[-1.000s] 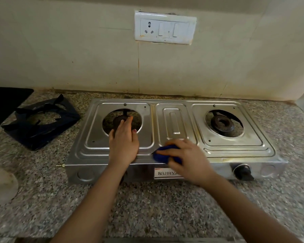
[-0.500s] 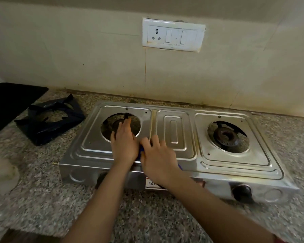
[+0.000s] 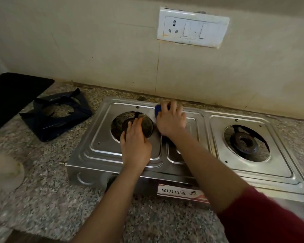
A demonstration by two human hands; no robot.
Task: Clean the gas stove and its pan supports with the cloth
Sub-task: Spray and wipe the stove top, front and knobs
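Observation:
A steel two-burner gas stove (image 3: pixel 216 130) stands on the granite counter with both pan supports off. My left hand (image 3: pixel 135 146) lies flat on the stove top, fingers reaching over the left burner opening (image 3: pixel 123 120). My right hand (image 3: pixel 171 118) presses a blue cloth (image 3: pixel 158 109) against the stove's back edge between the left burner and the middle panel; most of the cloth is hidden under the fingers. The dark pan supports (image 3: pixel 57 114) lie stacked on the counter to the left of the stove.
A black mat (image 3: pixel 12 95) lies at the far left. A pale round object (image 3: pixel 4 172) sits on the counter at the left edge. A white switch and socket plate (image 3: pixel 192 29) is on the wall above. The right burner (image 3: pixel 243 141) is exposed.
My right hand slid the blue cloth from the stove's front edge up to its back edge. My left hand stayed on the left burner area. The view moved closer.

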